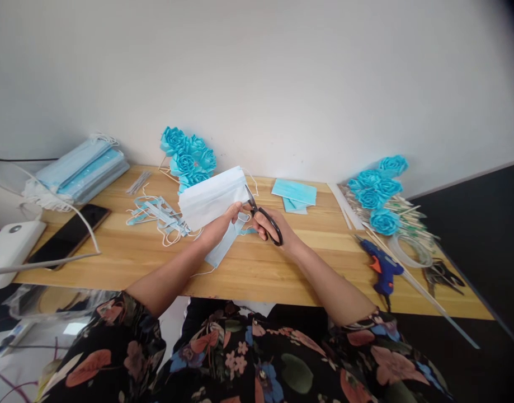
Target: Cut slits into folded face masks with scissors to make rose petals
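Note:
My left hand [227, 219] pinches the lower edge of a pale face mask [212, 196], which is spread out above the table. In my right hand [276, 224] is a pair of black-handled scissors [274, 226], its blades pointing up along the mask's right edge. A white ear loop hangs off that edge near the blade tips. Beneath my hands lies another light blue mask piece [221, 246], partly covered by my left hand. Left of the held mask is a tangle of cut-off blue strips and ear loops [162, 215].
Blue paper-like roses [187, 154] stand at the back; more roses [378, 187] lie right. Folded blue pieces [296, 193] sit behind my right hand. A mask stack [83, 168], phone [70, 235] and white power bank [13, 252] are left. A blue glue gun [380, 268] and pliers-like tool [441, 275] lie right.

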Demonstrator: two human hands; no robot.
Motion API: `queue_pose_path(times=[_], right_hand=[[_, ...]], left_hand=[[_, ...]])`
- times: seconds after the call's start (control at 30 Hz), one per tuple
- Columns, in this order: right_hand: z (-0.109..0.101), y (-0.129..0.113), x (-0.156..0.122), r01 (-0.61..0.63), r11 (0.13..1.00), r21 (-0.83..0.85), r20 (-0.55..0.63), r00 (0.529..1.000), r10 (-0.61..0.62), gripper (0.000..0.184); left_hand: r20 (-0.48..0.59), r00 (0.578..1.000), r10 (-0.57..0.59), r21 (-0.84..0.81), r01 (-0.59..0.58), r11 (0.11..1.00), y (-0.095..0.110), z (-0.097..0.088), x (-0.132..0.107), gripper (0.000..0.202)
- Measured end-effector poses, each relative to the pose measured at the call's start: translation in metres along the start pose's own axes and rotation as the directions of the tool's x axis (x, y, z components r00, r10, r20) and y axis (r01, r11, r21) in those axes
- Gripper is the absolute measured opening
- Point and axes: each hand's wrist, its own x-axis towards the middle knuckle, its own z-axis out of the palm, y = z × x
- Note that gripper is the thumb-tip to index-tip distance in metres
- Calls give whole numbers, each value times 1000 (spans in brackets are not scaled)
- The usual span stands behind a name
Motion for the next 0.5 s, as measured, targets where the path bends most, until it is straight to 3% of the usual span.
queue_pose_path(times=[0.5], right_hand=[[1,0,0,-21,1000,14,-44,999,22,70]], left_hand=[[-31,998,-56,45,58,997,-3,1,2,56]])
